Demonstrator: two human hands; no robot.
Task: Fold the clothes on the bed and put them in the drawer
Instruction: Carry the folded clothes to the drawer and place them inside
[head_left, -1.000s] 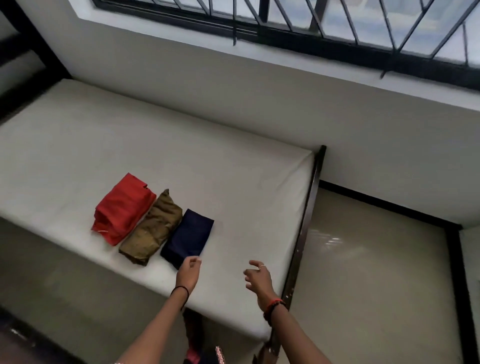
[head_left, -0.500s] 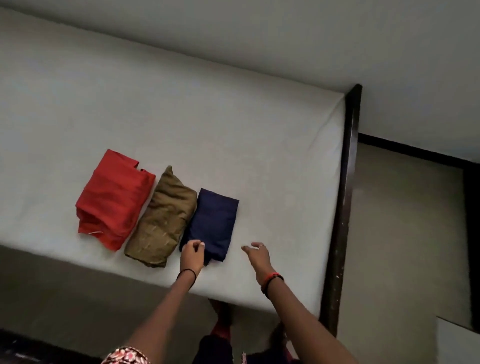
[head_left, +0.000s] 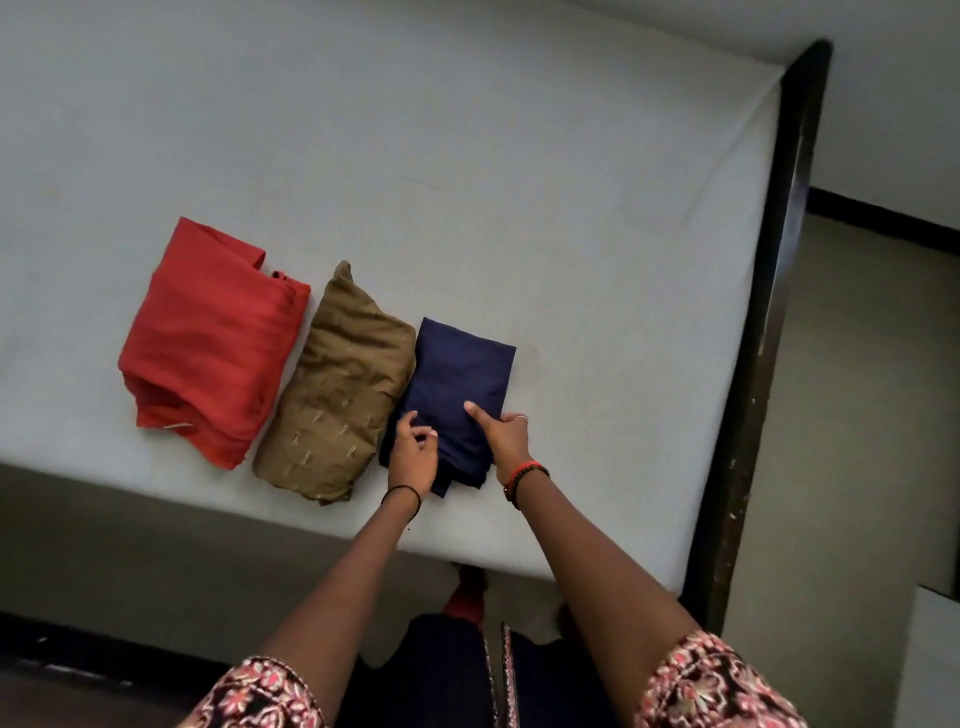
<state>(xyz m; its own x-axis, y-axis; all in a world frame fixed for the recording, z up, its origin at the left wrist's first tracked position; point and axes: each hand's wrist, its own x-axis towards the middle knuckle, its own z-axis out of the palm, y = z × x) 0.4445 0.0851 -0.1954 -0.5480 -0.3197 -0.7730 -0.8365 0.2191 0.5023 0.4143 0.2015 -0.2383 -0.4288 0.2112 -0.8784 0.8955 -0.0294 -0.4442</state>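
Both hands are working on the folded navy cloth (head_left: 460, 371). It is lying on the bed (head_left: 571, 208) near the front edge, rightmost in a row of three. My left hand (head_left: 413, 456) is curling at the cloth's near-left corner, thumb and forefinger pinching the fabric. My right hand (head_left: 508, 441) is grasping the near-right edge, thumb lying on top and fingers wrapping down the side. The folded olive-brown cloth (head_left: 337, 395) is touching the navy one on its left. The folded red cloth (head_left: 208, 343) is sitting just beside that. The dark bed frame (head_left: 769, 312) is running along the right.
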